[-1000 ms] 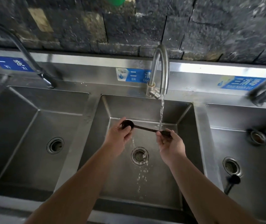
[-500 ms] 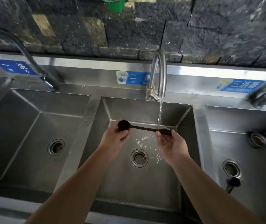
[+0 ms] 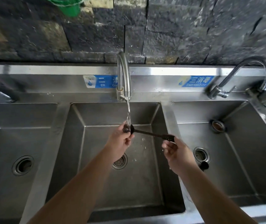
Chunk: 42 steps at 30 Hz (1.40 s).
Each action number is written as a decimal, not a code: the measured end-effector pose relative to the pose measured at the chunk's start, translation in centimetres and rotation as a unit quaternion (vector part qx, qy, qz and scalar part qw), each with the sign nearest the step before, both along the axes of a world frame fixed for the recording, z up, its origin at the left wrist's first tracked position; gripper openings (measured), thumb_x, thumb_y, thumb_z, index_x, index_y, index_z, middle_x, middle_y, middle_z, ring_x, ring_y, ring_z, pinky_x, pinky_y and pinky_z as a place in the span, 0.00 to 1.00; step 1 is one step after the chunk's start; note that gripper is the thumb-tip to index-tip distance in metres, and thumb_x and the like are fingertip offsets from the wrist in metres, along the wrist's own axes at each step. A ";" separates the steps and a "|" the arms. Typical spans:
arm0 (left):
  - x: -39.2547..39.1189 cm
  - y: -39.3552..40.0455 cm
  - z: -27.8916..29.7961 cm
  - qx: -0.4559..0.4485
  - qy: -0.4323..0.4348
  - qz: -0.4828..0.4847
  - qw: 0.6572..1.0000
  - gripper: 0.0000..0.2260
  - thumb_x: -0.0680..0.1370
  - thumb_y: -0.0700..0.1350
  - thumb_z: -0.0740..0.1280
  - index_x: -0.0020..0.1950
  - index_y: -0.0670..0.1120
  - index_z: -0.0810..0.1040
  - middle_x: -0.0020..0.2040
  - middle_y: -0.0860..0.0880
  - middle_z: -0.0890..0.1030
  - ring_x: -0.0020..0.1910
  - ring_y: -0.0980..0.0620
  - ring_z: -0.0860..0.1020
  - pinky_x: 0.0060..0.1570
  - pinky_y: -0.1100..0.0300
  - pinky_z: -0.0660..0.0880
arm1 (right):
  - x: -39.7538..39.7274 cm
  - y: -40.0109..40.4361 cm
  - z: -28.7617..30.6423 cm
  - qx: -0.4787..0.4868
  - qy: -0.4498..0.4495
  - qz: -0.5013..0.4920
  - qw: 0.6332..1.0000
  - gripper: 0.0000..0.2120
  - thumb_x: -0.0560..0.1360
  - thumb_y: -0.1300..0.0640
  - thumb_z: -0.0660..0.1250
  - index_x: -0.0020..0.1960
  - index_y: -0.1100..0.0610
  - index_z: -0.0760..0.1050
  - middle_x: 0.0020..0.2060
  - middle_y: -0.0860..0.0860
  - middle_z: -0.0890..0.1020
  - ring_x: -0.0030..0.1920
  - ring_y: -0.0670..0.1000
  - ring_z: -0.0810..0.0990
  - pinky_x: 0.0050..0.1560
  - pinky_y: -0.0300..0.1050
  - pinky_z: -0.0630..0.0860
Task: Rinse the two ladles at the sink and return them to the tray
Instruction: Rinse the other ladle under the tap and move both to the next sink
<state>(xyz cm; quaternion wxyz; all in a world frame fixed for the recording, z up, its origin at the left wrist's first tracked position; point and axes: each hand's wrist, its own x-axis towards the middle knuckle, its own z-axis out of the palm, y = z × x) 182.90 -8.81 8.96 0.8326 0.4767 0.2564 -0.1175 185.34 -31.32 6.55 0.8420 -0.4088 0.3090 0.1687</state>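
Note:
A small dark ladle (image 3: 146, 133) is held level over the middle sink basin (image 3: 106, 188). My left hand (image 3: 121, 141) grips its bowl end, which sits right under the water stream from the middle faucet (image 3: 124, 75). My right hand (image 3: 176, 151) pinches the handle end with its fingertips. A second dark ladle (image 3: 204, 165) lies in the right basin beside the drain, mostly hidden behind my right forearm. No tray is in view.
Three steel basins sit side by side, each with a drain. A left faucet (image 3: 1, 91) and a right faucet (image 3: 248, 75) stand at the back ledge. Blue labels are stuck on the backsplash. A green object (image 3: 67, 5) hangs on the dark stone wall.
The ladle has shifted so the stream now hits the bowl end in my left hand instead of the handle near my right hand. The camera view has swung rightward.

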 end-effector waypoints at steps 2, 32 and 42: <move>0.2 -0.2 -0.2 -0.080 0.039 0.061 0.994 0.16 0.81 0.36 0.58 0.68 0.43 0.71 0.59 0.37 0.76 0.43 0.48 0.77 0.41 0.58 0.69 | -0.5 0.0 0.4 0.014 -0.014 -0.006 1.000 0.14 0.82 0.52 0.60 0.50 0.61 0.78 0.34 0.59 0.85 0.32 0.53 0.85 0.29 0.38 0.79; -0.3 8.2 0.1 -0.069 0.073 0.223 0.970 0.10 0.78 0.36 0.65 0.56 0.44 0.82 0.47 0.38 0.86 0.44 0.47 0.86 0.36 0.58 0.80 | 1.4 8.1 0.4 0.010 -0.036 0.029 0.999 0.06 0.81 0.62 0.63 0.51 0.60 0.79 0.40 0.59 0.88 0.41 0.55 0.88 0.39 0.45 0.83; -3.8 13.8 0.3 -0.061 0.014 0.286 0.956 0.12 0.80 0.37 0.62 0.60 0.46 0.79 0.48 0.41 0.86 0.42 0.50 0.86 0.34 0.61 0.78 | 1.7 14.2 2.0 0.036 -0.038 0.141 0.989 0.07 0.82 0.61 0.61 0.54 0.61 0.78 0.44 0.63 0.86 0.39 0.56 0.86 0.38 0.46 0.83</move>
